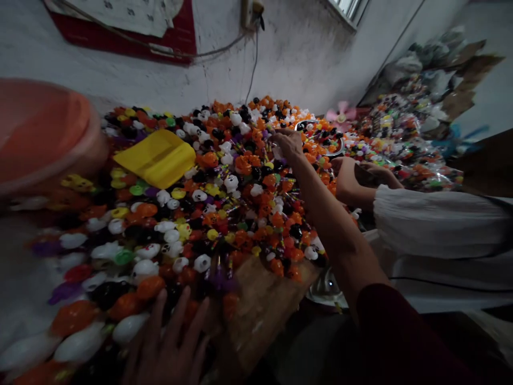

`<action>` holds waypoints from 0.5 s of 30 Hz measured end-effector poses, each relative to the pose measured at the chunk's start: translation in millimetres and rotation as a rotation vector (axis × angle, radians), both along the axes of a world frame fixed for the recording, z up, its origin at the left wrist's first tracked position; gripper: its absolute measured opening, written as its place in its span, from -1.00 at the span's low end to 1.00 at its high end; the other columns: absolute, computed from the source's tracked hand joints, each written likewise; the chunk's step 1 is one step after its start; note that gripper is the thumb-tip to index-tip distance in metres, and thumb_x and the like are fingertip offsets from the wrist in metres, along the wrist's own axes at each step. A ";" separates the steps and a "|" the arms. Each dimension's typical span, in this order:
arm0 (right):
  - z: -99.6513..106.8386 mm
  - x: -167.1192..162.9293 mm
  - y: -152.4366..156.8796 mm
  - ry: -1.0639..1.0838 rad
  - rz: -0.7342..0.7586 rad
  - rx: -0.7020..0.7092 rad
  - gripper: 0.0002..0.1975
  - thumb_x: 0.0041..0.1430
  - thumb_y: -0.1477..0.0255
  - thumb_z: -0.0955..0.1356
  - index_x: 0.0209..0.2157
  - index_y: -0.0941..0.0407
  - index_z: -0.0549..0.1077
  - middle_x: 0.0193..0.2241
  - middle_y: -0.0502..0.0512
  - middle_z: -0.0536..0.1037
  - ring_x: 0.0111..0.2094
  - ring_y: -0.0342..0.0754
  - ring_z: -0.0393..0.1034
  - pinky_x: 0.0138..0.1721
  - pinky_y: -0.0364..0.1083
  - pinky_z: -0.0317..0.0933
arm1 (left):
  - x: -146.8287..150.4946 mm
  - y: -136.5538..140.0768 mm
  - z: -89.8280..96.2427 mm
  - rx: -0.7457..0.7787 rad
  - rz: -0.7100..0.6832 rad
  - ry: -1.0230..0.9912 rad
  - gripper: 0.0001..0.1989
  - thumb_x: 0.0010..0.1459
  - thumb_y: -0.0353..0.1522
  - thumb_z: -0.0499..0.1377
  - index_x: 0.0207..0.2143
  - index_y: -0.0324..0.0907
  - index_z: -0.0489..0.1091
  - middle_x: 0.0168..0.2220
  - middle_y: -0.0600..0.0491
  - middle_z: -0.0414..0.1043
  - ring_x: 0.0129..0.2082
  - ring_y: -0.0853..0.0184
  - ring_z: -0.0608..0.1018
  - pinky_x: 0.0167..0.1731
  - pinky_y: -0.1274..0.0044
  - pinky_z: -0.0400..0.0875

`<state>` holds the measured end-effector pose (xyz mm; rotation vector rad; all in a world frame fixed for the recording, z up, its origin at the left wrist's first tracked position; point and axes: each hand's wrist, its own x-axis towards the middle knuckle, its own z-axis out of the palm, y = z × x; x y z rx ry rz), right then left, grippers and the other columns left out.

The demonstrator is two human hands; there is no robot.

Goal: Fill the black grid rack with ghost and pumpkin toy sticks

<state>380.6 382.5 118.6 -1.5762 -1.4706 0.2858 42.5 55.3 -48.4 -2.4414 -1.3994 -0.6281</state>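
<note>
A wide heap of small plastic Halloween figures (231, 183), orange pumpkins, white ghosts and skulls, black and yellow pieces, covers the table. At the bottom edge, my left hand (170, 337) lies with its fingers spread over the near figures, holding nothing. My right hand (289, 143) reaches far into the heap, its fingers curled down among orange pieces. Whatever sits between those fingertips is too dim and small to name. Striped, shiny sticks lie mixed in around the middle. A yellow scoop (160, 158) rests on the heap to the left of my right hand.
An orange tub (44, 133) stands at the left. A co-worker's hands and white sleeve (425, 219) come in from the right, near a silver-rimmed oval thing (340, 147). Clear bags of figures (401, 120) and a pink fan (341, 115) stand behind. Bare wooden board (262, 302) shows at the front edge.
</note>
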 end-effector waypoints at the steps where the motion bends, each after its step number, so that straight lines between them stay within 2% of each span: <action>1: 0.8 -2.4 -19.5 0.080 0.101 -0.019 -0.84 0.15 0.44 0.32 -0.34 0.18 0.53 -0.39 0.05 0.57 -0.33 -0.06 0.40 -0.23 -0.09 0.30 | -0.1 0.6 3.3 0.006 -0.012 0.004 -0.20 0.29 -0.47 0.14 0.49 -0.05 -0.10 0.36 -0.22 0.26 0.45 -0.21 0.13 -0.05 0.09 0.46; 3: -5.4 -10.8 -62.7 0.241 0.281 -0.077 -0.85 0.13 0.35 0.37 -0.33 0.14 0.52 -0.39 0.02 0.59 -0.39 -0.13 0.38 -0.32 -0.15 0.29 | 1.4 -0.8 11.9 0.010 -0.033 0.002 -0.33 0.29 -0.46 0.17 0.41 -0.10 0.14 0.37 -0.24 0.23 0.43 -0.28 0.15 -0.03 0.07 0.45; 5: -19.4 -25.5 -108.2 0.424 0.440 -0.133 -0.78 0.09 0.27 0.44 -0.29 0.11 0.49 -0.37 0.01 0.59 -0.40 -0.15 0.39 -0.35 -0.17 0.31 | 6.6 -6.7 24.1 0.029 -0.033 -0.084 -0.48 0.27 -0.46 0.21 0.27 -0.14 0.34 0.35 -0.23 0.27 0.40 -0.27 0.21 0.09 0.04 0.42; 7: -35.6 -45.6 -151.9 0.514 0.552 -0.172 -0.70 0.07 0.20 0.49 -0.23 0.08 0.49 -0.35 0.00 0.58 -0.38 -0.14 0.43 -0.34 -0.16 0.35 | 15.4 -16.1 39.6 0.059 -0.021 -0.311 -0.57 0.26 -0.46 0.25 0.18 -0.13 0.43 0.30 -0.18 0.37 0.36 -0.13 0.34 0.23 0.12 0.36; 8: -42.9 -56.8 -172.1 0.535 0.600 -0.185 -0.67 0.07 0.19 0.51 -0.20 0.07 0.48 -0.34 -0.01 0.57 -0.36 -0.13 0.45 -0.32 -0.15 0.37 | 20.8 -20.8 47.9 0.021 -0.019 -0.452 -0.59 0.28 -0.44 0.25 0.17 -0.11 0.44 0.26 -0.13 0.42 0.32 -0.03 0.40 0.26 0.19 0.37; 10: -54.6 -79.3 -207.7 0.571 0.686 -0.202 -0.64 0.06 0.18 0.53 -0.19 0.06 0.48 -0.34 -0.03 0.56 -0.31 -0.10 0.49 -0.25 -0.11 0.42 | 32.3 -28.0 63.7 -0.197 -0.009 -0.776 -0.63 0.33 -0.34 0.22 0.17 -0.07 0.45 0.18 -0.06 0.51 0.16 0.11 0.57 0.17 0.31 0.49; 11: -59.2 -89.8 -222.8 0.599 0.727 -0.210 -0.63 0.05 0.17 0.55 -0.21 0.06 0.47 -0.35 -0.03 0.55 -0.28 -0.08 0.51 -0.23 -0.10 0.43 | 37.7 -29.7 70.5 -0.401 -0.008 -0.985 -0.59 0.35 -0.23 0.21 0.20 -0.08 0.41 0.15 -0.07 0.53 0.07 0.13 0.63 0.07 0.34 0.56; 13: -67.1 -107.2 -247.7 0.656 0.817 -0.240 -0.61 0.03 0.15 0.57 -0.24 0.05 0.44 -0.36 -0.02 0.56 -0.25 -0.05 0.53 -0.19 -0.08 0.45 | 46.6 -29.8 80.6 -0.844 -0.054 -1.419 -0.36 0.30 0.01 0.19 0.30 -0.10 0.29 0.15 -0.13 0.51 -0.05 0.10 0.67 -0.13 0.34 0.65; 15: -74.7 -118.0 -265.3 0.683 0.910 -0.279 -0.59 0.04 0.13 0.57 -0.24 0.06 0.43 -0.33 0.01 0.58 -0.22 -0.04 0.54 -0.20 -0.07 0.47 | 52.0 -26.8 85.5 -1.129 -0.128 -1.721 -0.23 0.19 0.13 0.23 0.29 -0.12 0.28 0.10 -0.14 0.53 -0.19 0.14 0.69 -0.30 0.39 0.65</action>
